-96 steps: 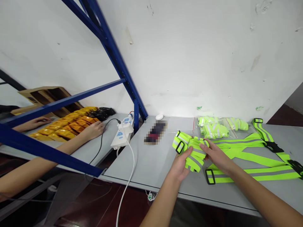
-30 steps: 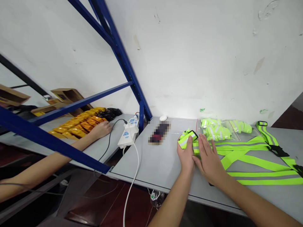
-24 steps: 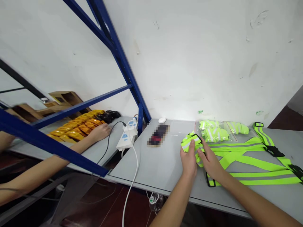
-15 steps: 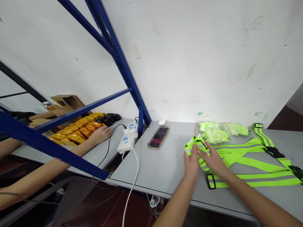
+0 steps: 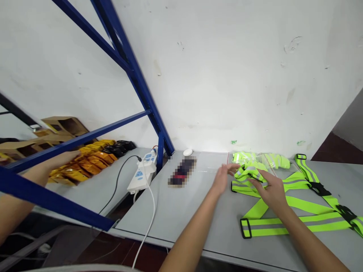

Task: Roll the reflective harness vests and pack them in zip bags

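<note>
A folded bundle of neon-yellow reflective straps (image 5: 247,176) lies on the grey table (image 5: 193,211). My right hand (image 5: 271,190) sits on its right end, thumb and fingers closed around it. My left hand (image 5: 222,179) hovers just left of the bundle with its fingers stretched out, holding nothing. A second strap vest (image 5: 300,221) with black buckles lies spread flat to the right, partly under my right forearm.
Clear bags of folded vests (image 5: 272,160) rest by the wall. A blurred dark object (image 5: 181,173), a white puck (image 5: 187,152) and a power strip (image 5: 140,174) with cables lie left of my hands. A blue rack (image 5: 133,75) separates a co-worker's arm (image 5: 36,175), orange packets (image 5: 87,160) and cardboard boxes (image 5: 64,124).
The bundle has shifted right and back towards the bagged vests with my right hand on it. My left hand has let go and opened. The co-worker's hand has lifted off the packets.
</note>
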{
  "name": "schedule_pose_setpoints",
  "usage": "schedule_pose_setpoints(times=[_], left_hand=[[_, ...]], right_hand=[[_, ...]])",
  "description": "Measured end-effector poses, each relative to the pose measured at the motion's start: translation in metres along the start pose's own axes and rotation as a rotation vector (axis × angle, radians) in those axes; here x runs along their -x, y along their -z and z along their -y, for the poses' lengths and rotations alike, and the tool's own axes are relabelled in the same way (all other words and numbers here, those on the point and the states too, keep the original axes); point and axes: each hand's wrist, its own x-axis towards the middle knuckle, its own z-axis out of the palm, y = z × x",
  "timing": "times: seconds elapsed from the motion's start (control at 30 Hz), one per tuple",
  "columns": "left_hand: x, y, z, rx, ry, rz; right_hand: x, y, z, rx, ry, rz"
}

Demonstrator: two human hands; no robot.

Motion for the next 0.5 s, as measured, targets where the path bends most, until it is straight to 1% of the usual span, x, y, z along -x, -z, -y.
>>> schedule_pose_setpoints(times=[0.03,0.1,0.2,0.3,0.37,0.43,0.5], left_hand=[[-0.014,0.002,0.003,-0.080,0.012,-0.025],[-0.036,0.004,0.011,-0.248,0.036,-0.091],[-0.053,0.001,0.026,-0.461,0.066,-0.157],[-0.056,0.000,0.038,-0.596,0.077,-0.145],[-0.056,0.001,0.041,-0.643,0.071,-0.124],[-0.055,0.005,0.038,-0.658,0.047,-0.118],[-0.052,0.009,0.028,-0.645,-0.006,-0.140]], right_hand=[[-0.004,0.003,-0.009,0.082,0.090,-0.005],[-0.009,0.006,-0.027,0.224,0.222,0.041],[-0.011,0.004,-0.040,0.364,0.376,0.154],[-0.005,-0.004,-0.038,0.429,0.555,0.219],[0.000,-0.011,-0.033,0.445,0.652,0.238],[0.004,-0.015,-0.030,0.451,0.716,0.256],[0.005,-0.016,-0.028,0.454,0.754,0.258]])
